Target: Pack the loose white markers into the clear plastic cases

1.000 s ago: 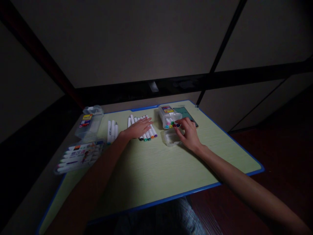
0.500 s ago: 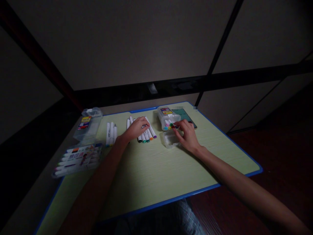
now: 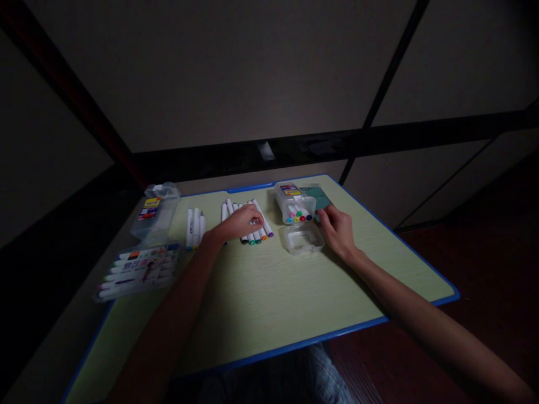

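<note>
My left hand [image 3: 241,221] is over a row of white markers [image 3: 265,220] with coloured ends, its fingers curled inward. What lies under its fingertips is hidden, so I cannot tell whether it grips one. My right hand [image 3: 338,229] is just right of a clear plastic marker case [image 3: 283,203], fingers bent together and no object showing in them. The case lies on its side with its open end toward me, and several markers [image 3: 300,214] with bright coloured ends show inside. Its clear lid [image 3: 304,239] rests open on the table below the opening.
Left of the row lie several more white markers [image 3: 196,229]. A second clear case [image 3: 156,216] and a flat clear pack of markers [image 3: 141,273] are at the table's left edge. Behind my right hand lies a flat green thing [image 3: 320,196]. The pale table [image 3: 269,297] has a blue rim.
My right hand has drawn back to the right from the case's mouth, and its fingers have curled in. My left hand stays over the markers. The whole view has shifted slightly.
</note>
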{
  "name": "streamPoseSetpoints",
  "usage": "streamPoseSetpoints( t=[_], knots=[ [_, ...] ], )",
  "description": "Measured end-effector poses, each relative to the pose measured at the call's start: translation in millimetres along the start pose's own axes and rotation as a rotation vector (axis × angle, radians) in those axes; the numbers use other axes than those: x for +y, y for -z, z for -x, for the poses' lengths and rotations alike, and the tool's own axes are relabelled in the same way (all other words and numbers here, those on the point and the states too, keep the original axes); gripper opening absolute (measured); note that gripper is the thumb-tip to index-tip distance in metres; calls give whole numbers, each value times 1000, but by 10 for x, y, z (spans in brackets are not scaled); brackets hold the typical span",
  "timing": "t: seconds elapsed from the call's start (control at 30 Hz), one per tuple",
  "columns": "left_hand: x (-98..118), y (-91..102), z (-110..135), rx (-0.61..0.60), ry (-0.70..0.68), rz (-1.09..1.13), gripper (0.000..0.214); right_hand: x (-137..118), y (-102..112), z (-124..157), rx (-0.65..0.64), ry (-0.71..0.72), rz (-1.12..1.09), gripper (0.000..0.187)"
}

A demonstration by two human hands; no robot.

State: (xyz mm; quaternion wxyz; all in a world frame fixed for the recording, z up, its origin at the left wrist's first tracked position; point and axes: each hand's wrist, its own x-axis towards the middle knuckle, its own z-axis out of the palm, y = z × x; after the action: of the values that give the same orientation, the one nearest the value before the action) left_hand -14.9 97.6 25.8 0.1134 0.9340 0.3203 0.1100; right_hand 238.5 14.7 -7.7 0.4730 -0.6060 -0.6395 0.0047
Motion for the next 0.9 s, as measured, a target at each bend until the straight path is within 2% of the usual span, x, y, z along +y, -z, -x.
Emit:
streamPoseSetpoints(
  t=[0.1,0.33,0.9],
  knots=[
    [-3,-29,-2,-16,14,0,17,5,5,-7,-4,-6,-1,35],
    [22,-50,2,-42,37,-1,22,-20,9,-5,-14,78,66,34],
    [36,-60,8,-66,40,43,27,-6,0,-3,-57,132,108,33]
  ],
)
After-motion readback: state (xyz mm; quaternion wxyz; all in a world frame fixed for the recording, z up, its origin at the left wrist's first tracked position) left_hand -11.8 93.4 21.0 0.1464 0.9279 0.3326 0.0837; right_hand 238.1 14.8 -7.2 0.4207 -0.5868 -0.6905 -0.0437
